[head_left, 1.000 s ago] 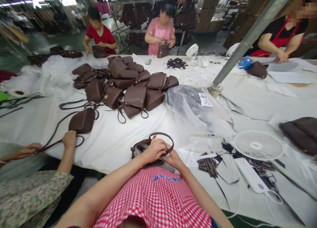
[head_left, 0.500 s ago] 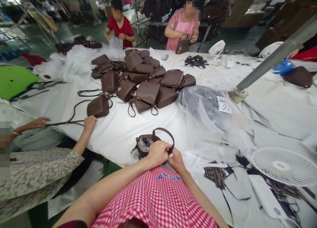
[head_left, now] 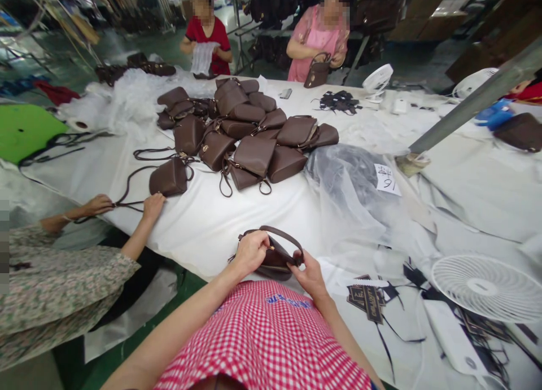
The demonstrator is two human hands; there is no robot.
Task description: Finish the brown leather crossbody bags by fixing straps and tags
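A small dark brown handbag rests on the white table edge against my checked apron, its looped handle standing up. My left hand is closed in a pinch at the bag's top zipper, where a bit of gold metal shows by the fingertips. The pull itself is mostly hidden by the fingers. At the bag's right end, beside the base of the handle, my right hand grips the edge between thumb and fingers. The bag's top looks closed, and its inside is out of sight.
Brown handbags lie heaped mid-table. Right of them is a plastic-wrapped bundle. Black tags and a white fan lie on the right. At left, a co-worker's hands handle another bag's strap. A metal pole slants across.
My left hand has moved left along the bag's top, and the opening that showed clear plastic inside has closed. My right hand stays at the right end. The view has turned rightward-to-left.
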